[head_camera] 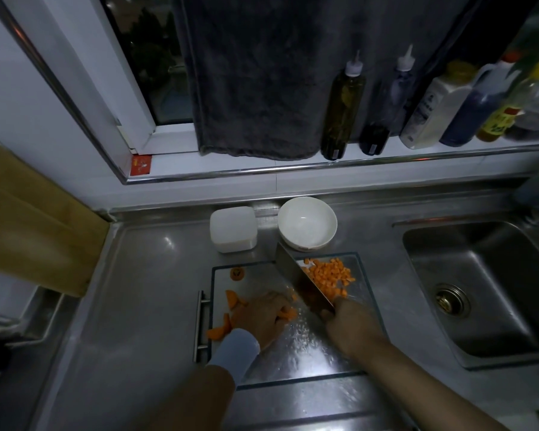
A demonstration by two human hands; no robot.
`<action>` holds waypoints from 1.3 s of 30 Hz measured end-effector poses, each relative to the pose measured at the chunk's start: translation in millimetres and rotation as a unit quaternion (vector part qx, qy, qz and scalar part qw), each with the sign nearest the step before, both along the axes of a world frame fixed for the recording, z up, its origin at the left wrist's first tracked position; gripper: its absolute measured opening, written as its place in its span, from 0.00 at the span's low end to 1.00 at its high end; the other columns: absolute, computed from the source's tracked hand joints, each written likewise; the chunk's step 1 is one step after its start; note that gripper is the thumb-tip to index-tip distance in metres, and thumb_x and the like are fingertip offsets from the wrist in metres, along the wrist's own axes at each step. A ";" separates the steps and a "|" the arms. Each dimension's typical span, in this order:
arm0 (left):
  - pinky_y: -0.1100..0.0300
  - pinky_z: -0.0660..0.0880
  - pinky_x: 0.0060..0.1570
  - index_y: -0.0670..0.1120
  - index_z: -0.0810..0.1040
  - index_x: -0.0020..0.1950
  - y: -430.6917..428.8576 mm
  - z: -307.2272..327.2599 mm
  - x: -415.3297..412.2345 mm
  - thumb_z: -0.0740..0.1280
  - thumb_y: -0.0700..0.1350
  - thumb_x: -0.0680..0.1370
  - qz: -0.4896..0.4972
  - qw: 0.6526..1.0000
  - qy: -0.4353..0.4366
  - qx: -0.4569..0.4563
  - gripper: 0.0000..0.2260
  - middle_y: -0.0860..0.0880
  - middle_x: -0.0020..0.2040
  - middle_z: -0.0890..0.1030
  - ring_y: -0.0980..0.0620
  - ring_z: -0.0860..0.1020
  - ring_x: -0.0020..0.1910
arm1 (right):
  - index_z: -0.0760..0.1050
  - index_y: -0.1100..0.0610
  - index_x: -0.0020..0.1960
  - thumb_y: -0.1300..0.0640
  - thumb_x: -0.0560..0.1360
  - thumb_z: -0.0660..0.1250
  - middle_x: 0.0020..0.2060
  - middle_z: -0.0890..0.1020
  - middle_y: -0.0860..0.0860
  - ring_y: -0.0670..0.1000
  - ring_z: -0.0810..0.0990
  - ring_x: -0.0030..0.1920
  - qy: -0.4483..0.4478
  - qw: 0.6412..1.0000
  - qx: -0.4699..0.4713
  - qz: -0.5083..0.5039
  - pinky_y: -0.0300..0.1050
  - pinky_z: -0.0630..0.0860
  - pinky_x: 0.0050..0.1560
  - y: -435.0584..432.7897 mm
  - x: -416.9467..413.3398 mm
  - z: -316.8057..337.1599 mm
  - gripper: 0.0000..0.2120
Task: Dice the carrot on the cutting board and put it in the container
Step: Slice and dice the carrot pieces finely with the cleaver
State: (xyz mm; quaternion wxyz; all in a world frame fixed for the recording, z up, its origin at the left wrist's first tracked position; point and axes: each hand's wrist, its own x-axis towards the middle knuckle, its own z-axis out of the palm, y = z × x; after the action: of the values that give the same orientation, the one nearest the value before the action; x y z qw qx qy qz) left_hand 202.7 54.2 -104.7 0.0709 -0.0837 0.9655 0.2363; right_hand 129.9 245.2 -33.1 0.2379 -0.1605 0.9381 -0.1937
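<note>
A clear glass cutting board lies on the steel counter. My left hand holds down carrot strips with curled fingers near the board's left side. More carrot chunks lie to the left of that hand. My right hand grips the handle of a cleaver, whose blade slants up and away over the board. A pile of diced carrot sits at the board's far right corner. A carrot end lies at the far left corner. A white bowl stands just behind the board.
A white lidded plastic box stands left of the bowl. The sink is to the right. Several bottles line the window ledge, with a dark towel hanging there. A wooden board leans at the left.
</note>
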 end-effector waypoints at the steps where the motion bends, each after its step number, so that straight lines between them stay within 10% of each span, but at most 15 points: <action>1: 0.59 0.73 0.52 0.57 0.72 0.56 1.6 0.2 1.2 0.63 0.54 0.77 0.020 1.000 -0.001 -0.003 0.09 0.56 0.56 0.74 0.55 0.75 0.52 | 0.76 0.54 0.54 0.49 0.79 0.61 0.51 0.82 0.54 0.55 0.81 0.50 -0.001 1.000 0.003 0.003 0.45 0.74 0.47 -0.6 1.2 -1.9 0.11; 9: 0.67 0.61 0.48 0.54 0.74 0.56 19.4 -0.3 15.9 0.66 0.58 0.72 0.115 0.991 0.071 -0.023 0.15 0.58 0.56 0.73 0.58 0.72 0.54 | 0.76 0.51 0.55 0.45 0.77 0.59 0.51 0.83 0.52 0.54 0.81 0.50 -0.021 0.999 0.007 0.024 0.47 0.77 0.51 -10.1 17.4 -11.1 0.13; 18: 0.63 0.67 0.58 0.52 0.79 0.59 -2.1 -18.5 16.9 0.61 0.49 0.79 -0.027 0.996 0.088 -0.009 0.11 0.54 0.61 0.75 0.54 0.74 0.58 | 0.77 0.52 0.56 0.49 0.78 0.61 0.51 0.83 0.51 0.52 0.82 0.51 -0.007 0.998 0.041 0.038 0.44 0.78 0.51 -7.6 22.1 -20.1 0.11; 30: 0.61 0.77 0.42 0.55 0.84 0.42 0.1 -21.3 15.3 0.71 0.49 0.70 0.026 0.993 0.116 -0.007 0.03 0.59 0.46 0.82 0.58 0.80 0.40 | 0.75 0.52 0.55 0.54 0.77 0.61 0.50 0.83 0.52 0.52 0.82 0.49 0.022 0.995 0.064 0.070 0.44 0.76 0.47 -10.4 26.5 -20.1 0.09; 39: 0.57 0.75 0.50 0.56 0.84 0.48 2.3 -15.8 12.2 0.60 0.54 0.76 0.025 0.996 0.077 -0.036 0.13 0.58 0.53 0.81 0.55 0.79 0.48 | 0.78 0.52 0.59 0.50 0.80 0.63 0.55 0.83 0.49 0.49 0.81 0.55 0.036 0.993 0.090 0.073 0.42 0.75 0.57 -14.2 45.7 -30.3 0.11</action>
State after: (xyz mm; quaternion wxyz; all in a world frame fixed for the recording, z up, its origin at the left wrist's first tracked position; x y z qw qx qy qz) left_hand 214.9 56.5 -120.6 -0.0129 -0.0920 0.9736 0.2084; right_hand 175.6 231.0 -63.4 0.2313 -0.2132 0.9454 -0.0847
